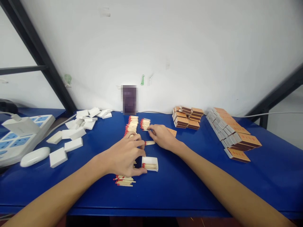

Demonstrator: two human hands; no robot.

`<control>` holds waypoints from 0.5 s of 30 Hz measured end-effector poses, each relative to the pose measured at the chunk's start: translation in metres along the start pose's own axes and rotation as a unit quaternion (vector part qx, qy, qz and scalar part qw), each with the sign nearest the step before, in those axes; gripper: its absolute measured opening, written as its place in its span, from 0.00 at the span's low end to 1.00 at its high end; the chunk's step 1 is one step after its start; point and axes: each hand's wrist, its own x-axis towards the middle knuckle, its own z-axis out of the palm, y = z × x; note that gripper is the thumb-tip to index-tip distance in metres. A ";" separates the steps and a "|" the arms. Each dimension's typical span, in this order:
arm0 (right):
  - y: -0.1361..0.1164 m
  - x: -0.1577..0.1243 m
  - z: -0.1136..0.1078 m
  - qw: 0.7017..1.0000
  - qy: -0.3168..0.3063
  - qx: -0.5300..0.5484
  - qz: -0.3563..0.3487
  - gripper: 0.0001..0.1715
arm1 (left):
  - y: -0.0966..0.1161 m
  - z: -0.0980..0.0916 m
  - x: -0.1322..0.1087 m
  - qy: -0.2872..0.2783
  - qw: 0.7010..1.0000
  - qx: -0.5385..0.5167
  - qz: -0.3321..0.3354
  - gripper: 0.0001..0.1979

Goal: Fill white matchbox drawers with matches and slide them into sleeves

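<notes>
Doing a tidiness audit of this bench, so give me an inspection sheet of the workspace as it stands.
Surface: blue table, matches scattered mid-top.
Job's things: white tray holding matches; match piles behind it; loose matches nearer the front edge.
Clutter: spare white trays heaped left; orange sleeves stacked right; power strip far left.
Hands: left hand curled, thumb against the white tray; right hand with fingers at the match piles.
Cables: white cable along the back right.
Surroundings: white wall, black metal braces.
</notes>
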 end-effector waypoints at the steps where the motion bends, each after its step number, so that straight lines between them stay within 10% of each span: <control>1: 0.000 0.002 0.000 1.000 -0.004 0.001 0.004 0.10 | 0.000 0.000 0.000 0.002 1.000 0.002 0.002 0.17; 15: 0.001 0.001 -0.009 0.998 -0.031 0.053 0.006 0.06 | 0.000 0.000 0.000 0.007 1.000 0.003 0.008 0.18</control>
